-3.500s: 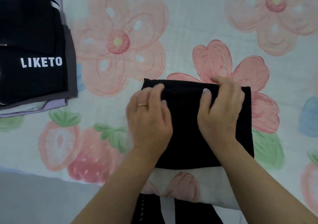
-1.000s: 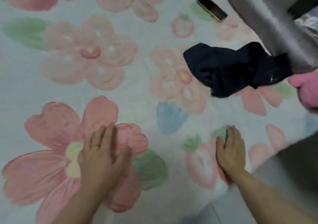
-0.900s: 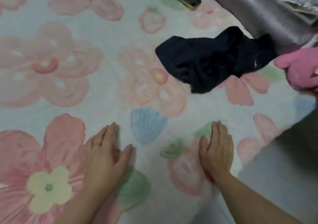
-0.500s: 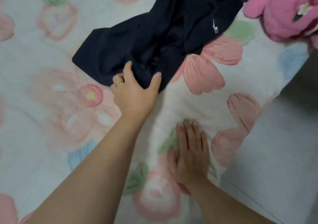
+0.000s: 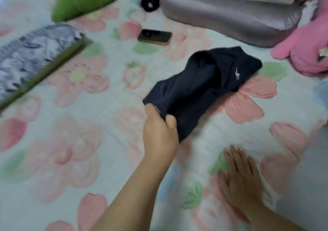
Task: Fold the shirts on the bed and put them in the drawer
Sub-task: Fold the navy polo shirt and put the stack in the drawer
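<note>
- left hand (image 5: 159,135): fingers (image 5: 151,111) curled round the near corner of the shirt (image 5: 204,89), bunching soft fabric.
- right hand (image 5: 241,179): fingers straight, slightly spread, flat on the sheet, holding nothing.
- shirt: dark navy, crumpled into a long heap, small white stitched logo; lies on the bed (image 5: 79,128).
- bed: pale sheet, pink flower and strawberry print.
- beyond: dark flat phone (image 5: 154,37), grey sheeny pillow (image 5: 221,12), pink plush (image 5: 305,53).
</note>
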